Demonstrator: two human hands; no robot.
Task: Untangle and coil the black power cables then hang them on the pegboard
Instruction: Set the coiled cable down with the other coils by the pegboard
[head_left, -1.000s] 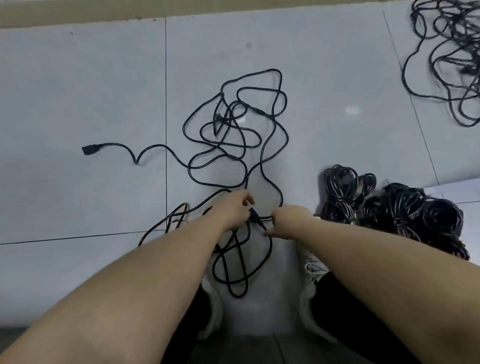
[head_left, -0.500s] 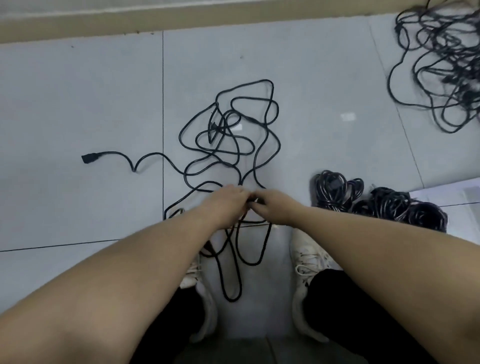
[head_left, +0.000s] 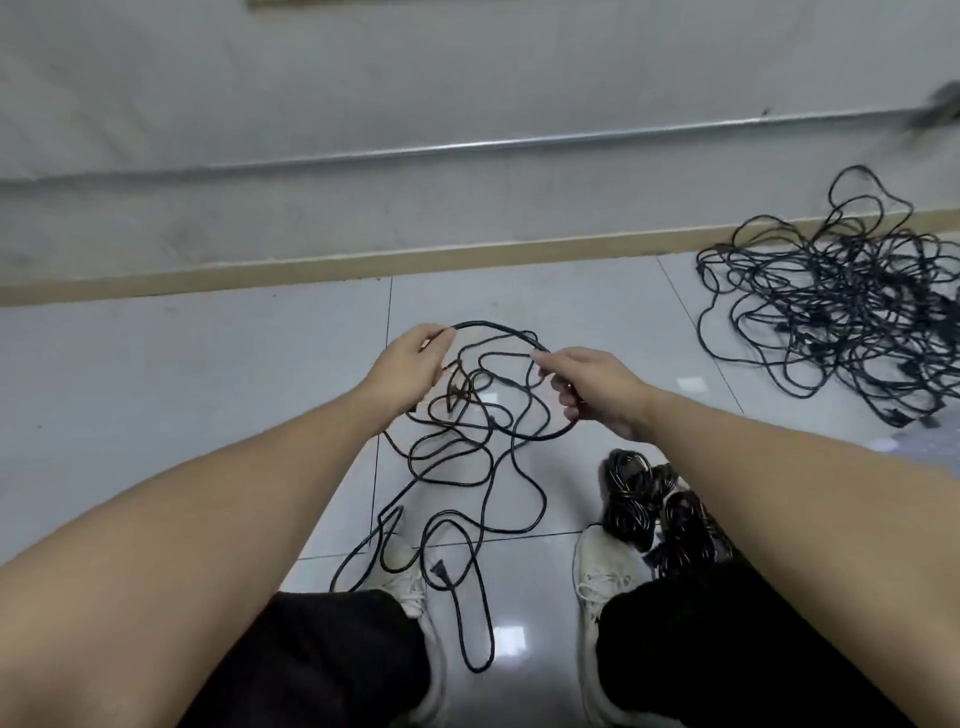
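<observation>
At the bottom of the frame are your two knees in black trousers (head_left: 332, 660) and, just beyond them, your white shoes (head_left: 605, 577), one on either side of centre. Between the shoes a loop of the black power cable (head_left: 485, 613) trails across the tiled floor (head_left: 182, 395), with a plug (head_left: 441, 569) lying beside the left shoe. To the right of the right shoe, at lower right of centre, sit the coiled cable bundles (head_left: 654, 504), touching one another and partly hidden behind your right forearm and knee.

Your forearms cross the lower half of the frame and cover much of the floor beneath them. At centre frame the cable's loose tangle spreads over the tiles. Above it, your left hand (head_left: 410, 364) pinches the cable between thumb and fingertips at the upper left of an arc. Your right hand (head_left: 597, 389) holds the same arc at its right side, the fingers curled round the strand and the index finger extended along it. The arc runs between the two hands and loops back below the right hand.

Farther off, at the right edge of the frame, lies a large tangled heap of black cables (head_left: 841, 317), well apart from the hands. Behind everything runs a tan skirting board (head_left: 311, 267), then a grey wall (head_left: 363, 78) bearing a horizontal metal conduit (head_left: 467, 144).
</observation>
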